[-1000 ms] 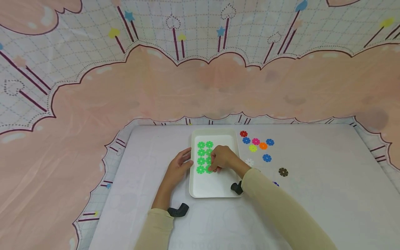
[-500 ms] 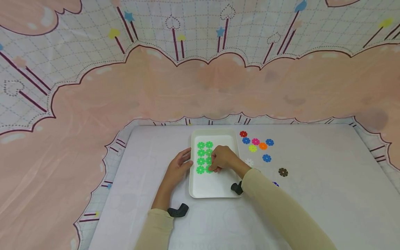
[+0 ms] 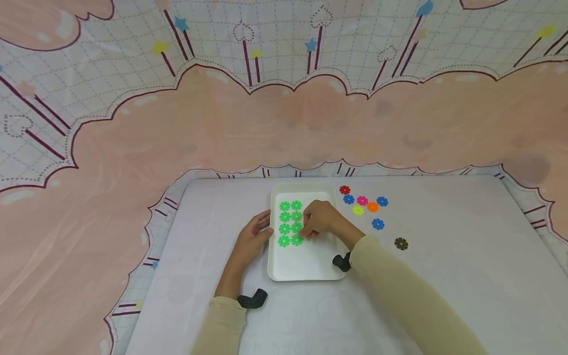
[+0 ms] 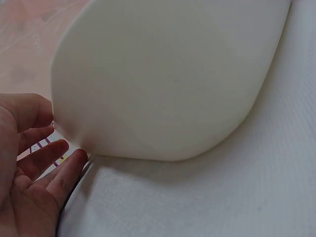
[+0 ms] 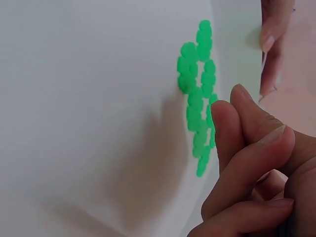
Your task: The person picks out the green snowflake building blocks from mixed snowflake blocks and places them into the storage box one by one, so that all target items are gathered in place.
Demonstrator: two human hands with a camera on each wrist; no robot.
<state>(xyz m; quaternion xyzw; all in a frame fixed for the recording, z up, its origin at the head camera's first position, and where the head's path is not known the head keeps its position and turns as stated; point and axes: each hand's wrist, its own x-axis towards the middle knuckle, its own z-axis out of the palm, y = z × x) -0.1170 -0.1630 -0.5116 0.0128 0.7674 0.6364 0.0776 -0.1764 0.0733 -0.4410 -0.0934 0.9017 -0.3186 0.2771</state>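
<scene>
Head view, lowest in the frame: two beige sleeves reach up from the bottom edge over the white table [image 3: 443, 236], each wrist wearing a small black camera mount. Just above them sits the white tray [image 3: 306, 266] at the centre of the picture. The left hand [image 3: 253, 239] lies at the tray's left rim, fingers straight and slightly spread, their tips resting against the rim; the left wrist view shows those fingers [image 4: 59, 168] relaxed beside the tray's outer wall [image 4: 168, 79]. The right hand [image 3: 320, 219] hovers over the tray's middle with fingers curled together, tips just beside the green flower-shaped discs [image 3: 290, 223]. In the right wrist view the fingertips [image 5: 232, 118] are bunched close against the discs [image 5: 197, 94]; whether they pinch one cannot be told. The green discs lie in two neat columns in the upper left part of the tray.

Farther up and to the right of the tray, loose discs lie on the table: a brown disc [image 3: 401, 243] lowest, a blue disc [image 3: 377, 224], then a cluster of yellow, orange, pink, blue and red discs [image 3: 363, 201]. Behind the table hangs a pink and white patterned cloth [image 3: 284, 113].
</scene>
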